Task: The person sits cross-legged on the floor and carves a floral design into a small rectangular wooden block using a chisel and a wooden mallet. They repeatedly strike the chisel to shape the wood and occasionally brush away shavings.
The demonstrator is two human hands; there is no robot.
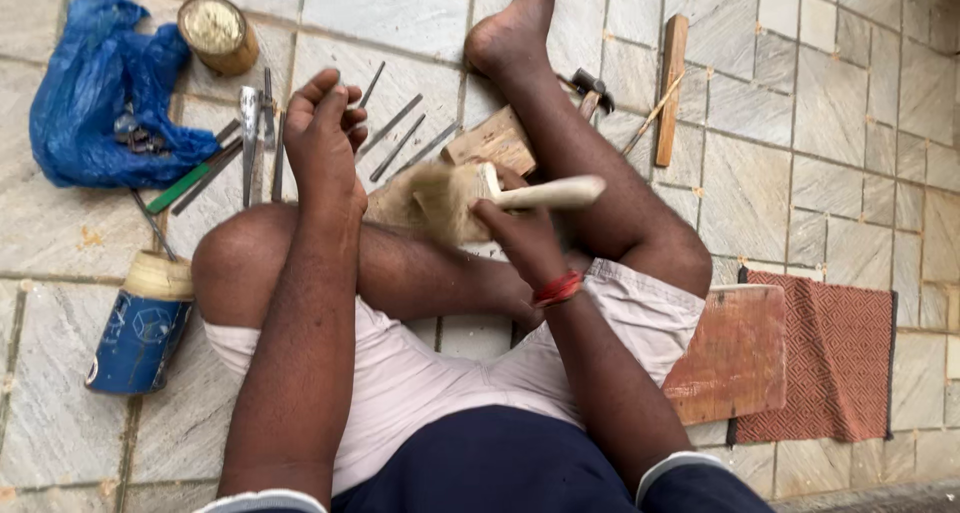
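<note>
I sit on a stone-tiled floor with my legs bent. My right hand (515,235), with a red thread at the wrist, grips a brush (545,193) that has a pale wooden handle; its blurred bristles rest on a light wooden piece (400,205) by my knee. A brown wooden block (495,141) lies just beyond. My left hand (325,138) reaches out over a row of thin metal tools (395,138) on the floor. Its fingers curl at one thin rod, and I cannot tell whether it holds the rod.
A blue plastic bag (95,93) and a round tin of pale powder (215,33) lie at the far left. A blue can (140,325) stands by my left knee. A hammer (590,88), a wooden stick (672,88), a wooden board (735,353) and a red mat (840,358) are on the right.
</note>
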